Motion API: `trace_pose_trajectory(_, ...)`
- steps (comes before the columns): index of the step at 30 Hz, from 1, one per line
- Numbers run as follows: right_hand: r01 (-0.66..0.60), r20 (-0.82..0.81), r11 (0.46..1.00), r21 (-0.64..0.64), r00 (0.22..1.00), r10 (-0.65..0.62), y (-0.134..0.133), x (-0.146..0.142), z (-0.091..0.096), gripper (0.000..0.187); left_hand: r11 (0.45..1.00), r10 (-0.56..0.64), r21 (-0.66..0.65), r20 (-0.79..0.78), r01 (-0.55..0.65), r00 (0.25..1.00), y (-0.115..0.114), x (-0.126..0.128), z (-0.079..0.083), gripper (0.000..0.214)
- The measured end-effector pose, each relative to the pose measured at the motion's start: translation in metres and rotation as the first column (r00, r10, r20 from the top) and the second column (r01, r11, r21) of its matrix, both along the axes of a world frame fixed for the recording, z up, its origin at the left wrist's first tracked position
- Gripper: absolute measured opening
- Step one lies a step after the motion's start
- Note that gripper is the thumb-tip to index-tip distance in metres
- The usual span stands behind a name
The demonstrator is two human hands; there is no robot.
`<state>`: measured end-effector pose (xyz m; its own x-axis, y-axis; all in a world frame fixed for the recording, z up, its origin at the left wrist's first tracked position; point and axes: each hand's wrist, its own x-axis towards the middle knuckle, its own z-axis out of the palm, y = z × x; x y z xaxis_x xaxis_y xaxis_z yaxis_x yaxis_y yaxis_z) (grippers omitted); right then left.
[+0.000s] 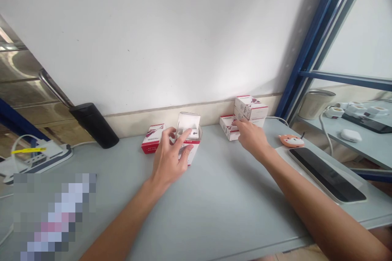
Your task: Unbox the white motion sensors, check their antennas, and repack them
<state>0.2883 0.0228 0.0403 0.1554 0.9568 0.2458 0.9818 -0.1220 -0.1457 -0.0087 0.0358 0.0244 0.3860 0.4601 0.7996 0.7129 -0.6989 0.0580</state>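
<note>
An open white-and-red cardboard box point(190, 153) stands upright on the table, its top flap raised at the back and a white item point(194, 132) showing in its mouth. My left hand point(171, 157) grips this box from the left, the index finger over its top edge and the thumb on the front. Farther right, my right hand point(251, 135) has its fingers closed at the right side of a small white-and-red box point(228, 124); its thumb is hidden. Right behind that hand is a stack of similar boxes point(251, 108).
A closed red-and-white box point(154, 136) lies left of my left hand. Around the grey table point(196, 216) are a black cylinder point(94, 125), a power strip point(49, 155), a phone point(327, 173) and an orange animal-face item point(291, 141). A wall rises behind.
</note>
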Motion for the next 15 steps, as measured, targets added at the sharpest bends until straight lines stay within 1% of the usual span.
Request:
trace_pose_trajectory(2, -0.016, -0.026, 0.999, 0.03, 1.0, 0.016, 0.002, 0.002, 0.0, 0.057, 0.999, 0.017, -0.031, -0.024, -0.018, 1.0, 0.0, -0.001, 0.001, 0.04)
trace_pose_trajectory(3, -0.032, -0.055, 0.997, 0.066, 0.998, 0.035, 0.003, 0.002, 0.0, 0.057, 0.999, 0.02, -0.043, -0.028, -0.021, 0.999, -0.001, -0.001, 0.002, 0.04)
trace_pose_trajectory(5, -0.088, -0.125, 0.977, 0.192, 0.986, 0.113, 0.003, -0.004, 0.0, 0.051, 0.998, 0.016, -0.055, -0.028, -0.017, 0.999, -0.002, -0.002, 0.003, 0.041)
trace_pose_trajectory(6, -0.127, -0.151, 0.953, 0.276, 0.973, 0.173, 0.002, -0.009, 0.001, 0.045, 0.998, 0.009, -0.057, -0.028, -0.01, 1.0, -0.002, -0.002, 0.004, 0.041)
trace_pose_trajectory(7, -0.167, -0.168, 0.916, 0.365, 0.956, 0.241, 0.0, -0.016, 0.002, 0.039, 0.998, 0.001, -0.059, -0.028, -0.003, 1.0, -0.003, -0.002, 0.005, 0.04)
trace_pose_trajectory(8, -0.204, -0.181, 0.868, 0.452, 0.932, 0.313, -0.003, -0.024, 0.003, 0.034, 0.998, -0.006, -0.064, -0.022, 0.004, 1.0, -0.004, -0.001, 0.006, 0.039)
trace_pose_trajectory(10, -0.251, -0.21, 0.753, 0.608, 0.864, 0.458, -0.013, -0.044, 0.006, 0.029, 0.996, -0.018, -0.089, 0.009, 0.019, 1.0, -0.006, 0.0, 0.008, 0.037)
trace_pose_trajectory(11, -0.273, -0.226, 0.695, 0.666, 0.813, 0.536, -0.018, -0.053, 0.007, 0.027, 0.994, -0.024, -0.102, 0.032, 0.027, 0.999, -0.007, 0.001, 0.009, 0.035)
trace_pose_trajectory(13, -0.339, -0.19, 0.582, 0.739, 0.724, 0.663, -0.029, -0.07, 0.008, 0.027, 0.992, -0.038, -0.121, 0.073, 0.047, 0.997, -0.009, 0.003, 0.01, 0.031)
trace_pose_trajectory(15, -0.414, -0.111, 0.478, 0.774, 0.655, 0.748, -0.038, -0.081, 0.008, 0.028, 0.991, -0.061, -0.116, 0.089, 0.071, 0.994, -0.011, 0.004, 0.012, 0.029)
